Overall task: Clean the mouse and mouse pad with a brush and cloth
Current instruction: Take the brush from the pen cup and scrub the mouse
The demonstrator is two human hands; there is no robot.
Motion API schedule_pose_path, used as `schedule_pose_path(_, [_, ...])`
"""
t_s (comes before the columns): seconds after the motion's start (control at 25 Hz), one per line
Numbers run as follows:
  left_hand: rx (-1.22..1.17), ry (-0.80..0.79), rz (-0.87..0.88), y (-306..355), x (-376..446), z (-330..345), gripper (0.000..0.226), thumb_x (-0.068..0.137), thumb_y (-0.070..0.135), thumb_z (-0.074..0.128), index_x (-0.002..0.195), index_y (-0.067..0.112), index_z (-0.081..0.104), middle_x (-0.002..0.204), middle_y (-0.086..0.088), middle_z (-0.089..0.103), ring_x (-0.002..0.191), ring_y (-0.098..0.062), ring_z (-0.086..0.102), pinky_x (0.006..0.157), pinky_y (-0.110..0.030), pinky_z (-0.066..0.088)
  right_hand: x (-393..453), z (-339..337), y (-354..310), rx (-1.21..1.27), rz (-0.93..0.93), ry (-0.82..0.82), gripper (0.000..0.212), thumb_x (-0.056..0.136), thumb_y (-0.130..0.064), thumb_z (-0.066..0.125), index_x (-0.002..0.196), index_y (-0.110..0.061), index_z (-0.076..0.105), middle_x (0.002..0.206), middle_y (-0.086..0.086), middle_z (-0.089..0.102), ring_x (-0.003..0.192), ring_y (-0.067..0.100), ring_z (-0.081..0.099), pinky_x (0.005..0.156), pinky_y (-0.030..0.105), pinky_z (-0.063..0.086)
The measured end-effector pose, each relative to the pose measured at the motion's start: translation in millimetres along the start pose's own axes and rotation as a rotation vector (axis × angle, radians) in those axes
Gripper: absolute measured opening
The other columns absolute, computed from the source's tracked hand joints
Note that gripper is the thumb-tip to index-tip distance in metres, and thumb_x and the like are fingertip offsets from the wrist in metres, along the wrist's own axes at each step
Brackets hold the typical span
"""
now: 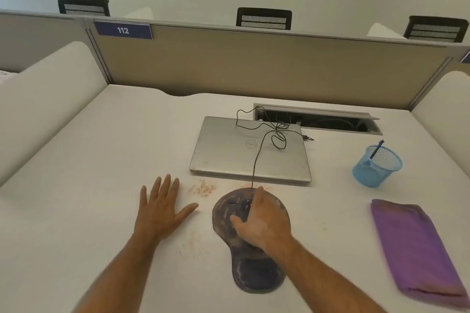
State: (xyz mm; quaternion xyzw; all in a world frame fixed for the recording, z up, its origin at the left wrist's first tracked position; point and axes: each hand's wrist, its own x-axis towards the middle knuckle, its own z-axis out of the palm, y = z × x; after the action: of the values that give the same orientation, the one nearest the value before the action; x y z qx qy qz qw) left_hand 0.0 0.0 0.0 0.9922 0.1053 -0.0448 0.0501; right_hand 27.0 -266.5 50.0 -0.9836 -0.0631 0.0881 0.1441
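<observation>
Step in hand, as I read it: taking hold of the mouse, cleaning not yet started. Brush and cloth both untouched.

Right hand [256, 226] sits over the small dark corded mouse [245, 207], fingers curled round it, thumb on its left flank. The mouse rests on the upper round part of the dusty dark mouse pad with a padded wrist rest [250, 256], which lies near the front middle of the pale counter [101, 140]. Most of the mouse is hidden under the hand; can't tell whether it is lifted or resting on the pad.

Left hand [160, 208] lies flat on the counter just left of the pad, fingers straight and spread, holding nothing.

The thin black mouse cable [255, 160] runs up from the mouse, across the lid of the closed silver laptop [229, 152], loops there, then goes on toward the open cable tray in the counter [330, 122].

Tools: dark-handled brush [376, 150] stands in the blue mesh pen cup [376, 168], far right. Folded purple cloth [412, 244] lies flat at the right edge, well apart from both hands.

Reddish-brown crumbs and dust [203, 188] lie on the counter between the left hand and the pad; the pad is visibly smeared too.

Next move calls for:
- a tool, since neither hand has one; the brush for loose dirt first, probably
- the left hand is the free one but the tools are on the right, so either a cross-reach or a hand swap
- minding the cable slack on the laptop lid if the mouse is lifted
</observation>
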Motion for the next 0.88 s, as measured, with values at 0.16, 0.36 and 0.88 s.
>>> schedule_pose_path(0.16, [-0.060, 0.014, -0.029, -13.6, -9.3, 6.6, 0.108, 0.072, 0.093, -0.007, 0.161, 0.030, 0.000, 0.168, 0.002, -0.007, 0.154, -0.020, -0.009, 0.123, -0.052, -0.004, 1.5, 7.6, 2.1, 0.021, 0.051, -0.067, 0.114, 0.069, -0.069, 0.056, 0.152, -0.018, -0.003, 0.156, 0.007, 0.031, 0.137, 0.031, 0.039, 0.105, 0.039, 0.043])
schedule_pose_path(0.36, [-0.064, 0.008, -0.034, -13.3, -9.2, 8.3, 0.101, 0.077, 0.091, -0.004, 0.160, 0.033, -0.003, 0.168, 0.005, -0.011, 0.154, -0.017, -0.012, 0.123, -0.051, -0.007, 6.7, 4.0, -4.5, 0.030, 0.063, -0.036, 0.114, 0.070, -0.066, 0.058, 0.153, -0.019, -0.006, 0.150, 0.004, 0.041, 0.128, 0.028, 0.051, 0.094, 0.035, 0.050])
schedule_pose_path(0.88, [-0.092, 0.025, -0.046, -15.6, -7.8, 12.1, 0.069, 0.095, 0.062, 0.000, 0.160, 0.040, 0.006, 0.167, 0.013, -0.004, 0.153, -0.013, -0.009, 0.121, -0.049, -0.008, 23.1, 23.0, -120.4, 0.075, -0.056, -0.151, 0.115, 0.071, -0.063, 0.053, 0.151, -0.009, -0.011, 0.135, 0.015, 0.043, 0.118, 0.031, 0.051, 0.084, 0.039, 0.049])
